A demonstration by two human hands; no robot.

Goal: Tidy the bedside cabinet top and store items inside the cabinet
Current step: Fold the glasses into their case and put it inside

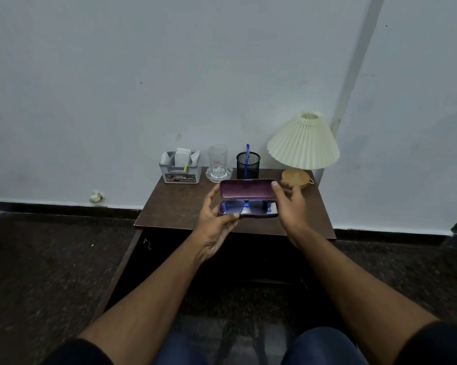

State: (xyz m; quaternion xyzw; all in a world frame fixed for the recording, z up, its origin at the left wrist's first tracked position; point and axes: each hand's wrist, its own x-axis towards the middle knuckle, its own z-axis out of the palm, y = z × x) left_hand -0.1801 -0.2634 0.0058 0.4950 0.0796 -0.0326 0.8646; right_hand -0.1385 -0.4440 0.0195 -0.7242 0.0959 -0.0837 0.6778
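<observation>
**Open glasses case held in both hands over the counter**

A person holds a dark purple glasses case open over the middle of the brown counter, the top of the bedside cabinet. Its lid stands up towards the wall. A pair of blue-framed glasses lies folded in the lower half.

The left hand grips the case's left end, with its thumb along the front edge and its fingers reaching up beside the lid. The right hand holds the right end, its thumb pressed on the lid's corner and the other fingers curled behind. Whether the case rests on the counter cannot be told.

Along the wall edge stand, from left to right:
- a grey organiser box with papers in it
- a clear glass
- a black mesh pen holder with a blue pen
- a lamp with a cream pleated shade
</observation>
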